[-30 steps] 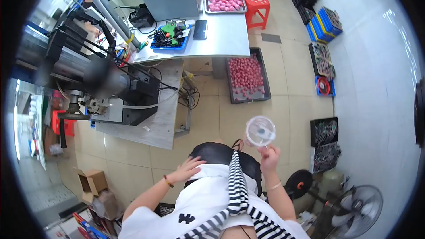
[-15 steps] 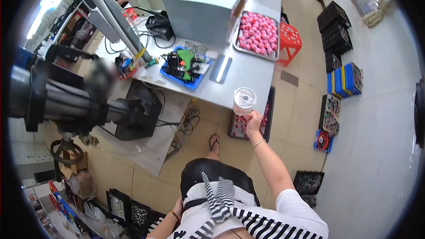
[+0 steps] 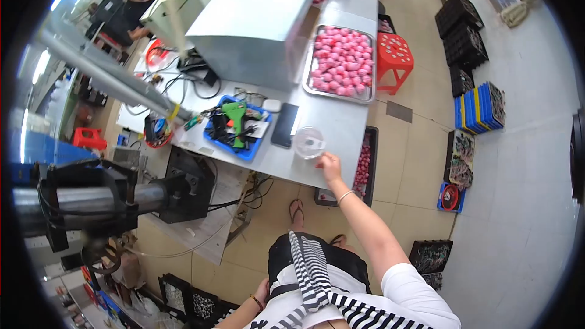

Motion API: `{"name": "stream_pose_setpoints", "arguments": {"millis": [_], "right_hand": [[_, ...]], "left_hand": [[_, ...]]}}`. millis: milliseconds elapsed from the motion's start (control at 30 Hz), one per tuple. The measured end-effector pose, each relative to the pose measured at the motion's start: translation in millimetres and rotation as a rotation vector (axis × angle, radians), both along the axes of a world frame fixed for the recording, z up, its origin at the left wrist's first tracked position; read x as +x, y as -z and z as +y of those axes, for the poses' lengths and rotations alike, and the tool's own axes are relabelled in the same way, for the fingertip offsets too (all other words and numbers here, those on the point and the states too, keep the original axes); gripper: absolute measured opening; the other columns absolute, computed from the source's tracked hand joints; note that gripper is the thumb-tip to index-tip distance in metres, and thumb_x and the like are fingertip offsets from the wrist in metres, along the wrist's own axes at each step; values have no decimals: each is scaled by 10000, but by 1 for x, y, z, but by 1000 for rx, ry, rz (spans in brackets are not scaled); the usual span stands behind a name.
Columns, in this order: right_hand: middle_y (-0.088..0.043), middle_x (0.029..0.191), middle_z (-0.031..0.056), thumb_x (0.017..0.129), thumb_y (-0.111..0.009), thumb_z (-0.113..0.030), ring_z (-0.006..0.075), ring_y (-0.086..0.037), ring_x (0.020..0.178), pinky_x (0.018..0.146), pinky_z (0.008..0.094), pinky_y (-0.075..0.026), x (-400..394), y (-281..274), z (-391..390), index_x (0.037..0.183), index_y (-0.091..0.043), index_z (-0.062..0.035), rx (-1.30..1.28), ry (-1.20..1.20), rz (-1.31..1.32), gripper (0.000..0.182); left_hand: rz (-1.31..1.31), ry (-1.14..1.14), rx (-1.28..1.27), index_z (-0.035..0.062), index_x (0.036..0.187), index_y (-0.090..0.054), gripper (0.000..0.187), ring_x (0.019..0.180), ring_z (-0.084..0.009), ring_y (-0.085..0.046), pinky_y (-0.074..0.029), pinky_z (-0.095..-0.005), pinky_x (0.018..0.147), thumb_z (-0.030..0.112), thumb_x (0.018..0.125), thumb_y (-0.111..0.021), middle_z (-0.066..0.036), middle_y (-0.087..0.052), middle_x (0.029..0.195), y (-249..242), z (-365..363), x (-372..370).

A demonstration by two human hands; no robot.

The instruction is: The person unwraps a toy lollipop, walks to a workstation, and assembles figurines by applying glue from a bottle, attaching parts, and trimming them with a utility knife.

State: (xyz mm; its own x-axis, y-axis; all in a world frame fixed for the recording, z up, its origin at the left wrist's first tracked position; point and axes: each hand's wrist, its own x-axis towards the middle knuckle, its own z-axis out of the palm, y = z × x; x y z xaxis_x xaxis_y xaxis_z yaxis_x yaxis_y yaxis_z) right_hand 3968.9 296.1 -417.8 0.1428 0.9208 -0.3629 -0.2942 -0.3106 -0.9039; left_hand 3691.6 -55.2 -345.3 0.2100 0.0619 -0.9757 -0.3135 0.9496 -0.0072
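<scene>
My right hand (image 3: 329,167) is closed on the near right side of a clear plastic cup (image 3: 302,148), which has a round lid. The cup is over the front corner of the grey table (image 3: 286,164). Left of the cup lies a dark smartphone (image 3: 284,126). Beyond it, a steel tray (image 3: 309,88) holds many pink-red balls (image 3: 343,61). Low by my waist is my left hand (image 3: 262,291), against my clothes, with its fingers mostly hidden.
A blue basket (image 3: 248,153) on the table contains a green glue gun (image 3: 234,119) and black parts. A large grey machine (image 3: 244,55) stands behind. Under the table's right edge is a dark crate (image 3: 373,140) of red balls. A red stool (image 3: 395,55) stands to the right.
My right hand and the cup have moved from beyond the table's edge to over its front corner. My body and view have shifted towards the table, and a second foot now shows.
</scene>
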Motion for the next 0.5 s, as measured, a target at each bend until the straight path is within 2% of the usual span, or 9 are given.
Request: {"name": "stream_pose_setpoints", "arguments": {"millis": [67, 100, 167, 200, 300, 333, 367, 467, 500], "right_hand": [[-536, 874, 88, 721, -548, -129, 212, -530, 808, 693, 292, -474, 11, -2, -5, 839, -559, -11, 294, -86, -621, 167], [-536, 874, 88, 721, -548, -129, 212, -530, 808, 693, 292, -474, 18, -7, -14, 839, -559, -11, 292, -73, -625, 167], [-491, 1033, 130, 710, -622, -197, 254, -466, 982, 736, 317, -439, 41, -41, -41, 1036, -495, -32, 232, -38, -552, 387], [-463, 1093, 128, 709, -630, -210, 241, -440, 1030, 759, 334, -429, 65, -40, -59, 1132, -430, -57, 212, -158, -555, 491], [-497, 1046, 155, 691, -623, -177, 307, -460, 1037, 884, 379, -378, 154, -45, -131, 952, -549, -48, 305, -316, -591, 300], [-518, 1050, 153, 689, -625, -179, 318, -476, 1038, 888, 394, -379, 189, -44, -163, 915, -565, -49, 268, -358, -631, 268], [-533, 1049, 150, 678, -634, -184, 315, -485, 1035, 892, 398, -383, 226, -21, -201, 917, -568, -55, 291, -356, -738, 279], [-510, 1102, 204, 710, -640, -262, 346, -468, 1051, 896, 412, -382, 346, -14, -313, 1011, -573, -57, -110, -518, -694, 371], [-503, 1109, 221, 733, -630, -310, 359, -461, 1059, 908, 409, -375, 375, -26, -351, 1088, -535, -45, -332, -456, -756, 452]], "left_hand": [[46, 73, -17, 102, 1112, -575, 499, 974, -238, -580, -431, -368, 893, 452, 846, -340, -76, -614, 1075, -8, 15, 25], [44, 86, -14, 102, 1112, -575, 499, 974, -238, -580, -431, -368, 893, 452, 846, -340, -76, -614, 1075, 1, 14, 34], [-55, 71, -10, 97, 1109, -577, 497, 982, -230, -577, -420, -365, 910, 461, 855, -352, -74, -605, 1096, 27, 7, 53], [-97, 82, -33, 91, 1111, -574, 498, 1007, -233, -565, -406, -376, 925, 465, 859, -361, -72, -595, 1115, 18, 16, 74], [-38, 148, -56, 87, 1125, -564, 560, 1045, -246, -541, -389, -411, 938, 519, 823, -374, -89, -580, 1136, 28, 16, 142], [31, 198, -96, 88, 1129, -562, 585, 1054, -250, -535, -384, -420, 940, 539, 807, -375, -95, -577, 1141, 7, 23, 178], [-120, 145, -7, 94, 1137, -557, 622, 1061, -252, -531, -375, -399, 952, 562, 776, -367, -106, -576, 1139, 42, 0, 194], [80, 122, 85, 105, 1026, -622, 557, 890, -273, -591, -441, -363, 857, 515, 767, -348, -103, -639, 980, 80, -35, 263], [52, 128, 19, 102, 993, -634, 540, 848, -272, -595, -454, -362, 828, 503, 766, -350, -101, -646, 947, 57, -27, 284]]}}
